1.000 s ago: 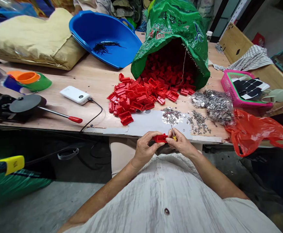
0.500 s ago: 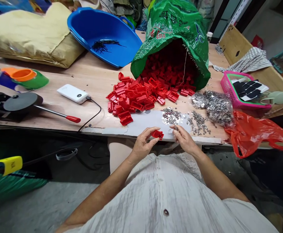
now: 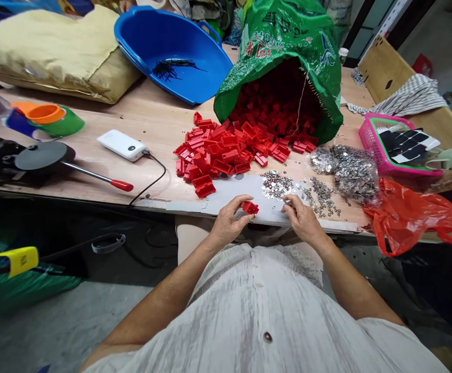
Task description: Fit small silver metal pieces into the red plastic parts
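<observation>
My left hand [image 3: 229, 224] pinches a small red plastic part [image 3: 250, 207] just above the table's front edge. My right hand [image 3: 302, 217] rests to its right on a grey card [image 3: 238, 192]. Its fingers are curled, with the tips at the edge of a loose heap of small silver metal pieces [image 3: 275, 185]. I cannot make out what those fingers hold, if anything. Behind the card lies a pile of red plastic parts [image 3: 221, 153], spilling from a green woven sack [image 3: 288, 36] lying on its side.
Clear bags of metal pieces [image 3: 350, 166], a pink basket [image 3: 369, 141] and an orange-red plastic bag [image 3: 412, 217] lie at the right. To the left are a white power bank [image 3: 121, 145] with its cable, a black press tool with a red-tipped lever [image 3: 39, 158] and a blue basin [image 3: 171, 46].
My hands have parted. The left hand kept the red part and turned it, and the right hand moved right and forward onto the metal pieces. The small tool it held no longer shows.
</observation>
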### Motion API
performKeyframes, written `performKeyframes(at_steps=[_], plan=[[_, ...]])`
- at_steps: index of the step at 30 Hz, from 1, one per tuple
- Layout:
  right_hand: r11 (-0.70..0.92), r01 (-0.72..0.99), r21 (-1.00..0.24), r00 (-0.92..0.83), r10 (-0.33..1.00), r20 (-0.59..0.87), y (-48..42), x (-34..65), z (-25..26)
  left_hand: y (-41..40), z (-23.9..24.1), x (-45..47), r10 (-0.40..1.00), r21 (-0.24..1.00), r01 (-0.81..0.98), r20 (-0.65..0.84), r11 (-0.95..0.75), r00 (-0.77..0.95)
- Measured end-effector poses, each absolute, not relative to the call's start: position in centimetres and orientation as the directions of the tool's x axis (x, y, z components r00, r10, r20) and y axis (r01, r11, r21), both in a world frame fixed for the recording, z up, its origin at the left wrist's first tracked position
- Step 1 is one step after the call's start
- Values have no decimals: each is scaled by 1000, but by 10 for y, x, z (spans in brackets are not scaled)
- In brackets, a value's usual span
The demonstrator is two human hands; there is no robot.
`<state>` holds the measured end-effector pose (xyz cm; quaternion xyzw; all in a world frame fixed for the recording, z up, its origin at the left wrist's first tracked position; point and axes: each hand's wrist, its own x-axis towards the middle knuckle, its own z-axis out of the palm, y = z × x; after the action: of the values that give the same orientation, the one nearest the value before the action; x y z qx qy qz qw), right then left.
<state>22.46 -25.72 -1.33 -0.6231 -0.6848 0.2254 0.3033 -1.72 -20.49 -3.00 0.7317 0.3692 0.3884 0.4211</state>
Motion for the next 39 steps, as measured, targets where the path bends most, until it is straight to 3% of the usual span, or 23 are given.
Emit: performKeyframes(at_steps=[5, 17, 30, 39], plan=[[329, 683, -653, -243, 944, 222, -257, 197, -18, -196, -32, -15, 787, 823, 243, 339, -514, 516], [396, 711, -581, -275, 917, 289, -249, 172, -32, -195, -49, -7, 756, 747, 295, 399, -596, 519], [365, 799, -477, -326, 931, 167, -246, 169, -35, -193, -53, -8, 741, 700, 328, 431, -634, 514], [284, 909, -306, -303, 953, -17, -244, 159, -15, -195, -55, -6, 739, 684, 339, 449, -646, 502]])
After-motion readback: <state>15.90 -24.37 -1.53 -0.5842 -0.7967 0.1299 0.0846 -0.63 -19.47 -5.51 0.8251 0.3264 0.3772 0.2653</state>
